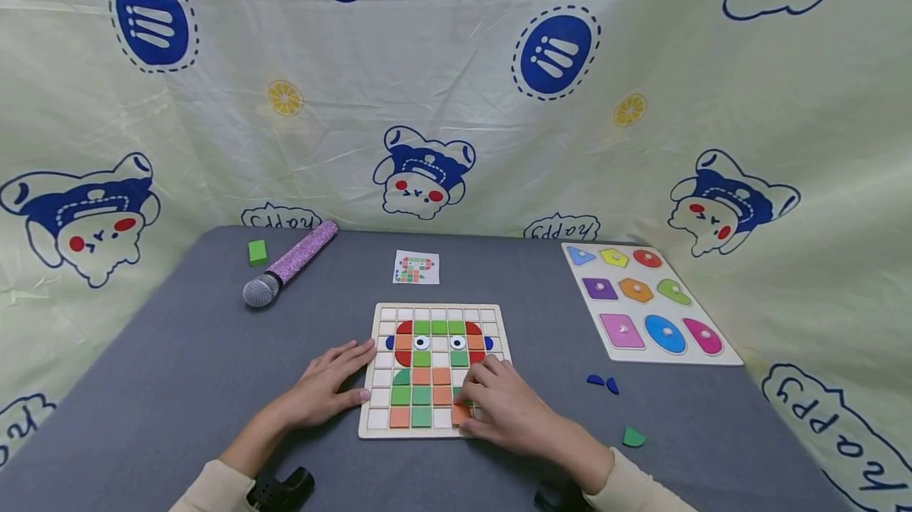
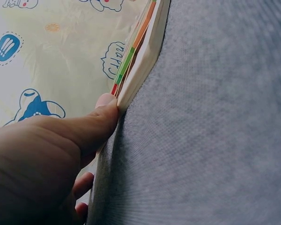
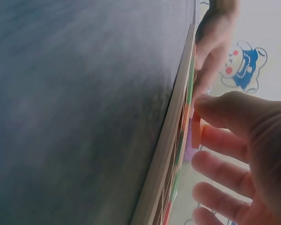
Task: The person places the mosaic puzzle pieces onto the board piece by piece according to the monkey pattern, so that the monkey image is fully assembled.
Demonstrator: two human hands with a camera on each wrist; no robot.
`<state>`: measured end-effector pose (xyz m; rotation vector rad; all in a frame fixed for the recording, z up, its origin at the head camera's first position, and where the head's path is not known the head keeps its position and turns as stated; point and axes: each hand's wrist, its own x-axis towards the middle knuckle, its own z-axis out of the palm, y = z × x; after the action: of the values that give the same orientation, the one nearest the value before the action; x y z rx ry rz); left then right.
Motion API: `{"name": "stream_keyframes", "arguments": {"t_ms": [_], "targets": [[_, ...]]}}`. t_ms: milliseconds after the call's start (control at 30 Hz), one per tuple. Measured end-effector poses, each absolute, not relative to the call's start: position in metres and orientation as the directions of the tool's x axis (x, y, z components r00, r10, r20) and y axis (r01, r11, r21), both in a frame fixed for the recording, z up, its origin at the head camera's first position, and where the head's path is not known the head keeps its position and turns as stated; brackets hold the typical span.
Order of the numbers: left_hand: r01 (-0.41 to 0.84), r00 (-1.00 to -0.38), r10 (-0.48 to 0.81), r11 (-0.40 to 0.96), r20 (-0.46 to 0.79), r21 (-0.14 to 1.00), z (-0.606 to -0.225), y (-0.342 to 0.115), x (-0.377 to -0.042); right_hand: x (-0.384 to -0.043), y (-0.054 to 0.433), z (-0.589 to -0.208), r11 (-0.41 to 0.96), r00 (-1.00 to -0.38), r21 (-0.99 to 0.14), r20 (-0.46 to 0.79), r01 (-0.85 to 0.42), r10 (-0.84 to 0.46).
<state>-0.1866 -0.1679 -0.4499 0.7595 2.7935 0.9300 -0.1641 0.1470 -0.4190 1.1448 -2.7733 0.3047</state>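
Observation:
A wooden grid board (image 1: 378,420) lies on the table, bearing a figure of red, green, orange and blue tiles with two eye tiles. My right hand (image 1: 514,409) is over the board's lower right part, pinching an orange square tile (image 3: 196,131) between thumb and index finger; in the right wrist view the tile stands on edge just off the board. At the board's left edge rests my left hand (image 1: 322,388), fingers extended and thumb against the side. The left wrist view shows that thumb (image 2: 103,110) touching the board's corner. My right hand covers some lower right squares.
A picture card (image 1: 416,267) lies behind the board. Back left are a glittery purple microphone (image 1: 302,253) and a green block (image 1: 257,252). A shape puzzle (image 1: 594,259) lies to the right. Nearer are two small blue pieces (image 1: 595,379) and a green quarter-round piece (image 1: 633,438).

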Motion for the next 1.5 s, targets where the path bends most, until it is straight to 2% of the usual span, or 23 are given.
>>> {"name": "stream_keyframes", "arguments": {"t_ms": [300, 700, 1100, 1500], "targets": [[0.428, -0.871, 0.487, 0.693, 0.06, 0.58, -0.449, -0.168, -0.186, -0.165, 0.13, -0.421, 0.681, -0.678, -0.092, 0.253, -0.727, -0.69], [0.436, -0.87, 0.488, 0.695, 0.072, 0.572, -0.449, -0.168, -0.186, -0.166, 0.122, -0.423, 0.682, -0.68, -0.072, 0.208, -0.727, -0.703], [0.435, -0.868, 0.492, 0.694, 0.063, 0.574, -0.449, -0.168, -0.186, -0.165, 0.123, -0.424, 0.678, -0.676, -0.08, 0.22, -0.731, -0.703], [0.431, -0.869, 0.492, 0.694, 0.058, 0.577, -0.447, -0.167, -0.186, -0.164, 0.155, -0.417, 0.719, -0.737, -0.168, 0.198, -0.675, -0.646]]}}
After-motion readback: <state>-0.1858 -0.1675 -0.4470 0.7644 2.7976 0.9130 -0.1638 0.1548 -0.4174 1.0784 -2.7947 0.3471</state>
